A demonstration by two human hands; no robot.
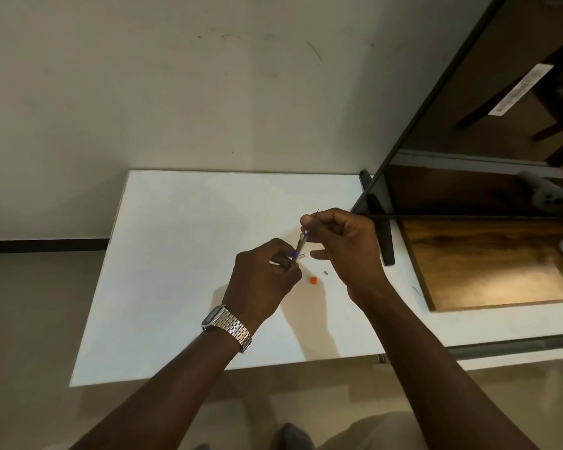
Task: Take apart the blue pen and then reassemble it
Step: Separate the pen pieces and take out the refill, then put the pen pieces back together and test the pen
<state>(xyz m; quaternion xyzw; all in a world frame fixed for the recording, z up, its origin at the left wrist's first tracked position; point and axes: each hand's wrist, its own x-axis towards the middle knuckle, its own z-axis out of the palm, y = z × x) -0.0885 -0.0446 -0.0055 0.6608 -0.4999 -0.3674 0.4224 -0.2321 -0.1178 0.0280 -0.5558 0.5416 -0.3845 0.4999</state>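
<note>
Above the white table [176, 254] I hold the blue pen [299, 248], a clear barrel with blue bands, tilted up to the right. My left hand [264, 277] pinches its lower end. My right hand [342, 245] grips its upper end, where a thin dark tip pokes out above my fingers. On the table under my hands lie a small orange piece [313, 280], a small grey piece [325, 272] and a pale sliver [303, 254]. My fingers hide most of the pen.
A large dark screen [488, 157] on black feet [384, 238] stands on the table's right side, close to my right hand. A cream wall rises behind the table. A silver watch [225, 323] sits on my left wrist.
</note>
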